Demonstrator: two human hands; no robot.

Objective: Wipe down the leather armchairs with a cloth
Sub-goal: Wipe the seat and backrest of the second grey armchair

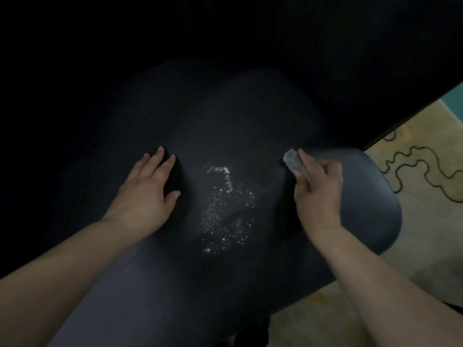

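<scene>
I see left hand flat on dark armchair, fingers straight, slightly spread. White speckled patch at its 3 o'clock, between hands. Right hand grips grey cloth, fingers curled round it, cloth poking out at 11 o'clock, against leather. Patterned carpet far right.

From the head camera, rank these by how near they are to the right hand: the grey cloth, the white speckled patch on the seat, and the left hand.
1. Grey cloth: held in the right hand.
2. White speckled patch: mid-seat, to the hand's left.
3. Left hand: flat on the seat, beyond the patch.
</scene>
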